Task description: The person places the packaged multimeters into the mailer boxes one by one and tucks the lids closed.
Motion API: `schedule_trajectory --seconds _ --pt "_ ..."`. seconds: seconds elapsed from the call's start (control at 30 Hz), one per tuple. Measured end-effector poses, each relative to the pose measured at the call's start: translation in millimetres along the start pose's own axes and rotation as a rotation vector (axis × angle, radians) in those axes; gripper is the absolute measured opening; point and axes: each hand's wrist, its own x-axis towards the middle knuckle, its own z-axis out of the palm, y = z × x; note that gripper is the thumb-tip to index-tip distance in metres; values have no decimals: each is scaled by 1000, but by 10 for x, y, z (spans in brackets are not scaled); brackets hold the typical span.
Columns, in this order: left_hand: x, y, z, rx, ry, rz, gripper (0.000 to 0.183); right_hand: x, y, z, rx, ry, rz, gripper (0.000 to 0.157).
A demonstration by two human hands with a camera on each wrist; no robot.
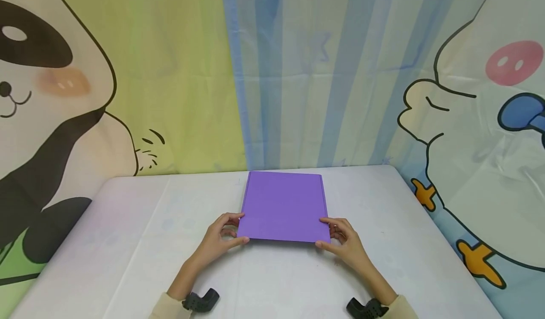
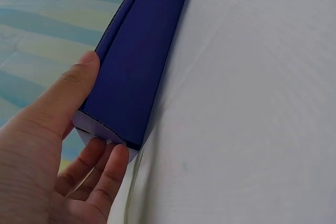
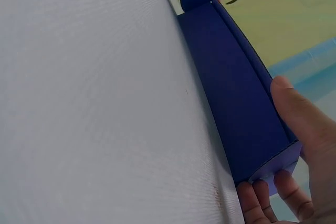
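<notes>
A flat purple cardboard box (image 1: pixel 284 206) lies on the white table, its top panel facing up. My left hand (image 1: pixel 223 234) holds its near left corner, thumb along the front edge and fingers at the side. At the near right corner my right hand (image 1: pixel 344 241) grips it the same way. In the left wrist view, the dark front face of the box (image 2: pixel 139 51) shows beside the left hand (image 2: pixel 68 129), whose fingertips touch a side flap. The right wrist view shows the right hand (image 3: pixel 307 145) with its thumb at the upper edge of the box (image 3: pixel 231 93).
The white table (image 1: pixel 140 243) spreads around the box. Behind it hangs a printed curtain (image 1: pixel 191 73) with a panda at left and a white cartoon animal at right. A black wrist mount (image 1: pixel 201 301) sits on the left wrist, another (image 1: pixel 367 308) on the right.
</notes>
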Motion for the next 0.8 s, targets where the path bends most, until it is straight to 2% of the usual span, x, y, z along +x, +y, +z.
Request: schedule_trajectory --seconds 0.1,0.37,0.53,0.8 --pt "-4 -54 15 -3 8 8 61 -2 3 -1 2 2 -1 57" --pt "22 -336 46 14 36 32 61 -1 -15 9 8 10 -22 59" --pt "28 -369 31 2 39 48 61 0 -189 13 5 -1 -55 56" --pt "28 -380 48 31 41 26 62 -3 -323 19 11 -6 16 55"
